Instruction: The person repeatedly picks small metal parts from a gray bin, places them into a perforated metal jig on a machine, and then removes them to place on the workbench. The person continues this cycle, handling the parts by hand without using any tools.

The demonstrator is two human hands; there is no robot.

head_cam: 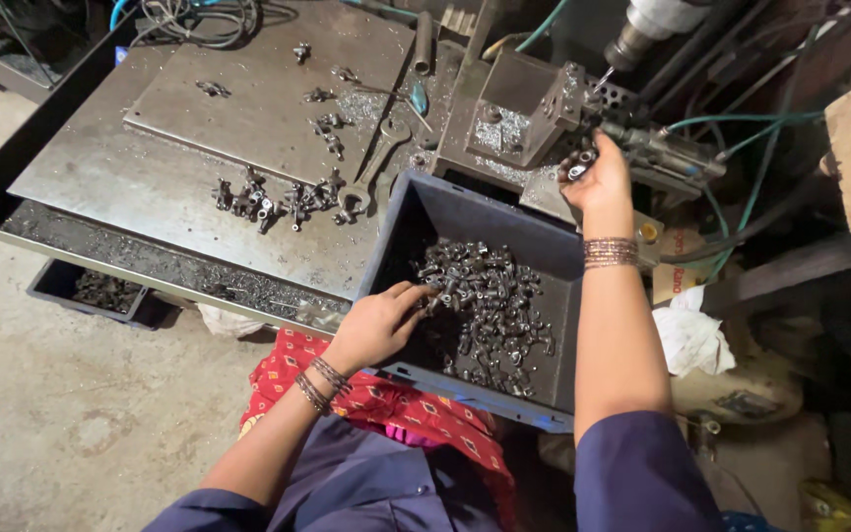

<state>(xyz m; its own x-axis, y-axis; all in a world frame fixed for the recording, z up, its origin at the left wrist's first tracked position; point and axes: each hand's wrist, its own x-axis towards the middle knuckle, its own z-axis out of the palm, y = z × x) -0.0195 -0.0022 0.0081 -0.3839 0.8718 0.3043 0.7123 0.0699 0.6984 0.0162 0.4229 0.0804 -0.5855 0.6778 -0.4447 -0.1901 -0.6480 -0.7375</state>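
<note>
The left hand (378, 323) reaches into a dark plastic bin (416, 212) that rests tilted on the person's lap, its fingers curled loosely into a heap of small metal parts (490, 310); whether it has closed on any piece cannot be told, since the fingertips are buried among them. The right hand (598, 177) is raised to the steel fixture (524, 108) of a machine beyond the bin, its grip closed around a few of the same parts (581, 163), which show between thumb and fingers.

These pieces look like small cast or machined steel fittings: hard, stiff, dense for their size, and likely a little oily, so they would slip against each other and against skin. They are not fragile, but probably carry sharp edges or burrs. One piece is best pinched across its body between thumb and forefinger; a loose handful tends to spill.

More of the same parts (278, 202) lie scattered and in a small cluster on the steel counter (110, 177) to the left, well apart from both hands. A white cloth (691, 335) lies at the right, beside the right forearm
</note>
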